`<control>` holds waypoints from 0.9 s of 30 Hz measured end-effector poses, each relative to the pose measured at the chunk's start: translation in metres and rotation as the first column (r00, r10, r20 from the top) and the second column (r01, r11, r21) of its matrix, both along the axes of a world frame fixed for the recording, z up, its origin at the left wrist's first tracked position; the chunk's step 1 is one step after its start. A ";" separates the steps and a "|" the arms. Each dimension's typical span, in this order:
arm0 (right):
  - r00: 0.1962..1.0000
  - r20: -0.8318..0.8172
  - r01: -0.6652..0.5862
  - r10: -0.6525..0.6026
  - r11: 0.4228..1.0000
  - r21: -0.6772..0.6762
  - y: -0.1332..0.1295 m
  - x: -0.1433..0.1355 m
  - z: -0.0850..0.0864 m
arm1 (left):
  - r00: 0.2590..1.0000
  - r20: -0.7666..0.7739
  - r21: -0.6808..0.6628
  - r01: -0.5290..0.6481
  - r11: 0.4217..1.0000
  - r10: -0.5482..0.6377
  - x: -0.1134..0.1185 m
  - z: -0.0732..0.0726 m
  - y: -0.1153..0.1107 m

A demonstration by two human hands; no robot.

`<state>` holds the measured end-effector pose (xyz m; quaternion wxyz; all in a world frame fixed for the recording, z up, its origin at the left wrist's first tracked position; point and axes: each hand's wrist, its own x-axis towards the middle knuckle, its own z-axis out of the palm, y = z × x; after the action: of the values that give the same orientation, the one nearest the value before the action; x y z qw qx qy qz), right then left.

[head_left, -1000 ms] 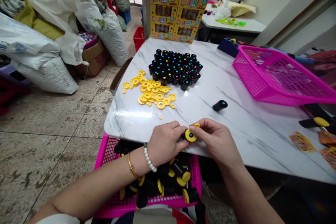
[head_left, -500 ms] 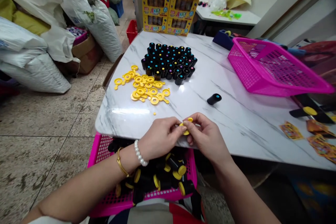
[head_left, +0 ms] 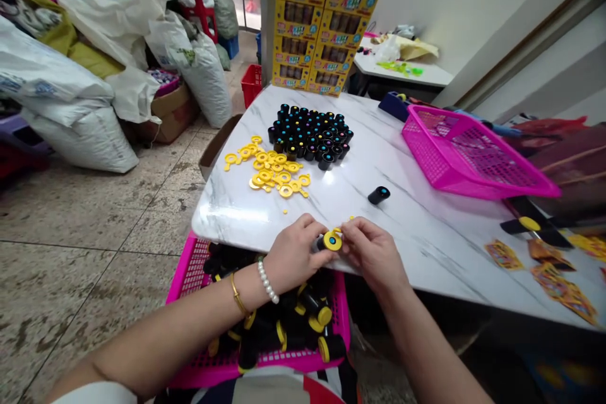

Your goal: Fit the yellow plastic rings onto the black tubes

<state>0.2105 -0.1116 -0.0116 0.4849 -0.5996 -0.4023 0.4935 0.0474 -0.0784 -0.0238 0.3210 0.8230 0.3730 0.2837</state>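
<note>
My left hand [head_left: 297, 251] is closed around a small black tube [head_left: 320, 244]. A yellow ring cap [head_left: 332, 248] sits on the tube's end, facing me, with a blue dot showing through its hole. At the cap's right side, my right hand [head_left: 377, 254] has its thumb and fingers pinched at the cap's yellow tab; the exact grip is partly hidden. Beyond the hands lies a loose pile of yellow ring caps [head_left: 285, 191]. Behind it stand several black tubes [head_left: 310, 132] with coloured dots on top. One black tube [head_left: 379, 196] lies apart to the right.
Below the table edge, a pink basket [head_left: 182, 278] holds black tubes with yellow caps. Another pink basket [head_left: 428, 158] is on the right of the marble-patterned table [head_left: 237, 221]. Yellow boxes [head_left: 300, 28] are stacked behind. White sacks [head_left: 89, 132] crowd the floor at left.
The tube end with its yellow cap has turned into view between my hands. My right hand has shifted slightly right, off the cap's face. The camera view has tilted upward.
</note>
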 end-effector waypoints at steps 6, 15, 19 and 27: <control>0.887 0.158 -0.403 0.434 0.894 -0.193 0.019 0.016 0.023 | 0.996 -0.078 -0.014 0.035 0.999 -0.036 0.000 -0.002 0.000; 0.859 0.477 -0.312 0.187 0.929 0.197 -0.011 0.011 0.007 | 0.993 -0.005 -0.135 0.115 0.984 -0.117 -0.007 0.009 0.012; 0.698 0.704 -0.479 0.131 0.817 0.322 -0.031 0.008 -0.001 | 0.982 0.094 -0.300 0.187 0.935 -0.166 -0.015 0.017 0.002; 0.553 0.832 -0.674 0.038 0.607 0.420 -0.059 -0.029 -0.040 | 0.989 -0.077 -0.121 0.115 0.986 -0.125 -0.063 0.032 -0.003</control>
<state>0.1818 -0.1707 -0.0513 0.3363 -0.4058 -0.8443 0.0975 -0.0152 -0.0819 0.0085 0.3690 0.8350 0.3519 0.2069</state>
